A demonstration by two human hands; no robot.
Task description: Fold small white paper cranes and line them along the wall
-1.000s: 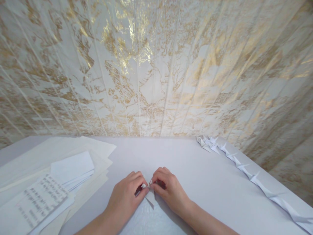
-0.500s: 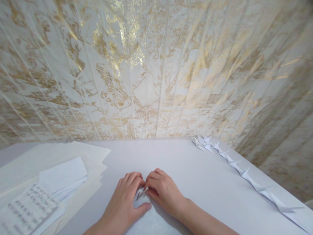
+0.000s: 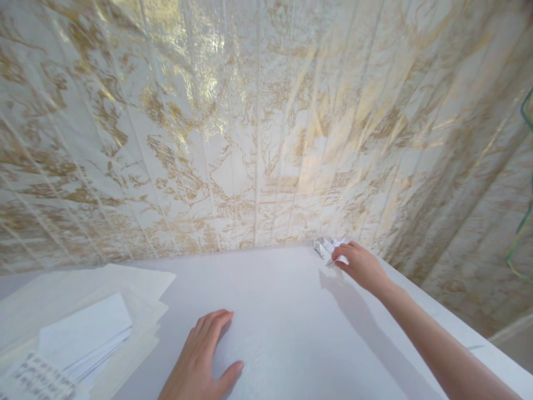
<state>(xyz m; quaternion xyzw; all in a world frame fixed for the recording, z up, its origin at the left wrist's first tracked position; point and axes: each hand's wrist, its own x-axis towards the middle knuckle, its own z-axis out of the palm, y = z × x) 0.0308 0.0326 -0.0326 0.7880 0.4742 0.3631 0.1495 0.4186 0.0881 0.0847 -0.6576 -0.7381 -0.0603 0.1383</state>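
Note:
My right hand (image 3: 361, 268) reaches to the back right of the table, its fingers pinched on a small folded white paper crane (image 3: 331, 262) that they mostly cover. Beside those fingertips, more folded paper cranes (image 3: 321, 247) sit close together near the table's back edge. My left hand (image 3: 197, 355) rests on the tabletop at the front, thumb and fingers apart, with nothing in it. My right forearm hides most of the row of cranes along the right edge.
On the left of the white table (image 3: 266, 311) lie large cream sheets (image 3: 144, 286), a stack of white paper (image 3: 89, 325) and a printed sheet (image 3: 37, 380). A gold-patterned curtain (image 3: 250, 139) hangs behind. A green cord (image 3: 520, 222) shows at far right.
My right hand has moved from beside my left hand to the back right, taking the small folded paper along. My left hand has let go and stayed at the front. The view has shifted slightly.

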